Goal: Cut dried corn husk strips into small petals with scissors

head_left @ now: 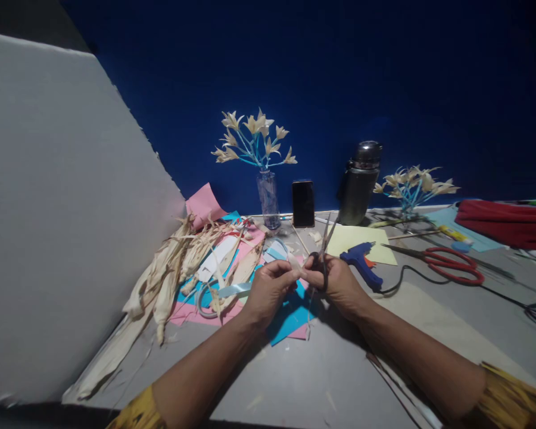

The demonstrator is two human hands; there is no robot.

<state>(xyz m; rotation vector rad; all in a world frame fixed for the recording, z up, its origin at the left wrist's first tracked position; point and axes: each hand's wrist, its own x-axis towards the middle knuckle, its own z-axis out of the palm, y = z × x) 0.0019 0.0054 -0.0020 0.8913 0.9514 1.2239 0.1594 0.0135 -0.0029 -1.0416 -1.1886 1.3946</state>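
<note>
Table (295, 390): grey, with a big mess on it.
Dry leaves (164, 292): a long pile on the left, so there looks like plenty left to use.
Pale flowers (255, 125): one bunch is up in a clear bottle (268, 193); another bunch (417, 179) is over right. Both look done.
Left hand (272, 289): fingers pinched tight on a thin strip (293, 261).
Right hand (339, 286): fingers curled through the scissors (324, 249), blades up and a bit apart; tips touching the left ones.
Strip: pokes up above the pinching fingertips. It looks unfinished.
</note>
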